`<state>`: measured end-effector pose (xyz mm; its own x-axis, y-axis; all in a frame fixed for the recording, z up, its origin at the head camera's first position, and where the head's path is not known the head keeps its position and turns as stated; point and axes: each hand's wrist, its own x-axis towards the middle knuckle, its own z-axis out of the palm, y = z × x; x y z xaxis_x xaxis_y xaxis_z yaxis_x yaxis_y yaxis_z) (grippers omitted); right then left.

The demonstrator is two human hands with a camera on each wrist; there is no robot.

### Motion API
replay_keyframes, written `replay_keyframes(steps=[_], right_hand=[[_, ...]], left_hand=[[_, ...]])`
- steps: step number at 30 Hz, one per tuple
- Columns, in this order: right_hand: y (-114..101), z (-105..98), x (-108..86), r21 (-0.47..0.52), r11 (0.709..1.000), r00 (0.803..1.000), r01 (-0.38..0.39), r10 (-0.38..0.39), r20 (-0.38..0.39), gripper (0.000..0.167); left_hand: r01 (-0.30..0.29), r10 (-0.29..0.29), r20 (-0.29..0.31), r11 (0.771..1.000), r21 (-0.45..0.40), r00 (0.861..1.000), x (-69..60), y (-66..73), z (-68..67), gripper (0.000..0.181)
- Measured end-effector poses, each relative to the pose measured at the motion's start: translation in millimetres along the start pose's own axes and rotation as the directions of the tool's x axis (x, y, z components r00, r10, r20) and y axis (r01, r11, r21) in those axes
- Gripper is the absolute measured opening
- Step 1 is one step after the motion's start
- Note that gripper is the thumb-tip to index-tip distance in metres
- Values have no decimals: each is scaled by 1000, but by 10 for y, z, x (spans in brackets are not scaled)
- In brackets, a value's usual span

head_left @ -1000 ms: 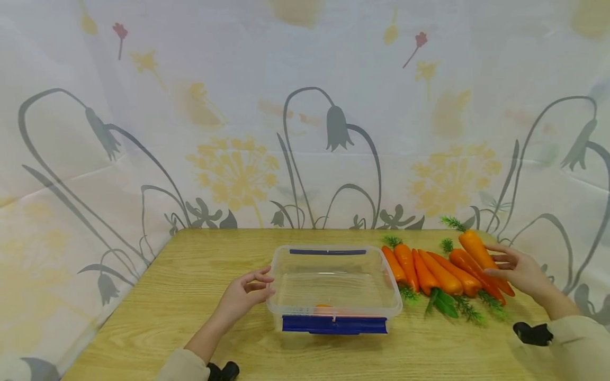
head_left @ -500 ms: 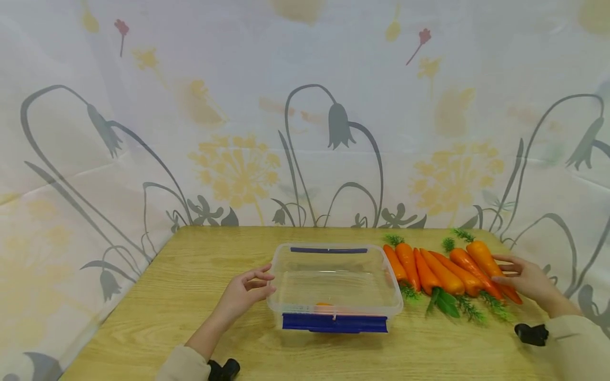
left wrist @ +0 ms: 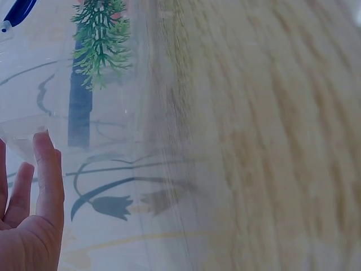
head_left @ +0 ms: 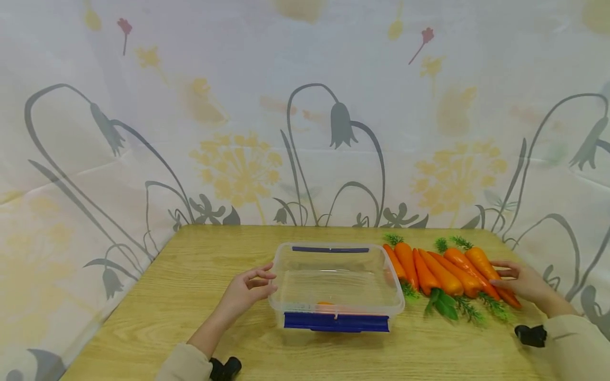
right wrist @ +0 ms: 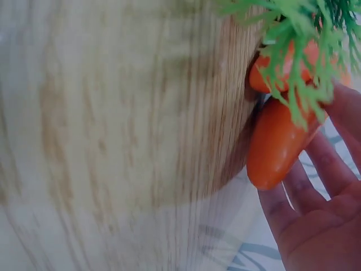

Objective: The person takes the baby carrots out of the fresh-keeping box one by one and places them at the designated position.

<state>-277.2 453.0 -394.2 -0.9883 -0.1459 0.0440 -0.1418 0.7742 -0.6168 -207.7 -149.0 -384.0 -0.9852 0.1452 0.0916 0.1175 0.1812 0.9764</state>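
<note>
A clear plastic food container with blue clip flaps stands on the table. My left hand touches its left rim with loosely extended fingers. Something orange shows through its front wall, and in the left wrist view a green carrot top shows through the plastic. To the right of the container, several orange carrots lie in a row. My right hand rests against the rightmost carrot. In the right wrist view, nearly straight fingers lie along that carrot's side.
The wooden table runs back to a flower-printed cloth behind it. Green leaves spread on the table in front of the carrots. Black wrist cameras sit under both forearms.
My right hand has lowered the rightmost carrot onto the table beside the others. It and the neighbouring carrot have shifted slightly left. The left hand has stayed at the container.
</note>
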Motion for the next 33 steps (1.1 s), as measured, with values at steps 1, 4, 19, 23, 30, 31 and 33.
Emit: replay_keyframes(steps=[1, 4, 19, 23, 30, 31, 33], right_hand=[[-8, -3, -3, -2, 1000, 1000, 0, 0, 7, 60], [-28, -20, -19, 1, 1000, 1000, -2, 2, 27, 58], [-351, -225, -82, 3, 982, 975, 187, -185, -122, 32], [-505, -245, -56, -12, 981, 976, 191, -191, -106, 36], [-756, -236, -5, -42, 979, 972, 200, -204, -113, 39], [-790, -231, 2, -41, 978, 972, 205, -209, -111, 40], [-857, -217, 17, -37, 976, 971, 213, -216, -100, 42]], left_hand=[[-1, 1, -1, 1000, 3, 1000, 1, 1, 1, 29], [-2, 2, -5, 1000, 11, 1000, 0, 1, 4, 28], [15, -15, -19, 1000, 10, 1000, -1, 20, 15, 31], [13, -13, -16, 1000, 6, 1000, 1, 17, 10, 31], [7, -7, -11, 1000, 9, 1000, 1, 19, 7, 31], [7, -7, -12, 1000, 9, 1000, 2, 19, 7, 31], [9, -9, -11, 1000, 5, 1000, 3, 21, 6, 30]])
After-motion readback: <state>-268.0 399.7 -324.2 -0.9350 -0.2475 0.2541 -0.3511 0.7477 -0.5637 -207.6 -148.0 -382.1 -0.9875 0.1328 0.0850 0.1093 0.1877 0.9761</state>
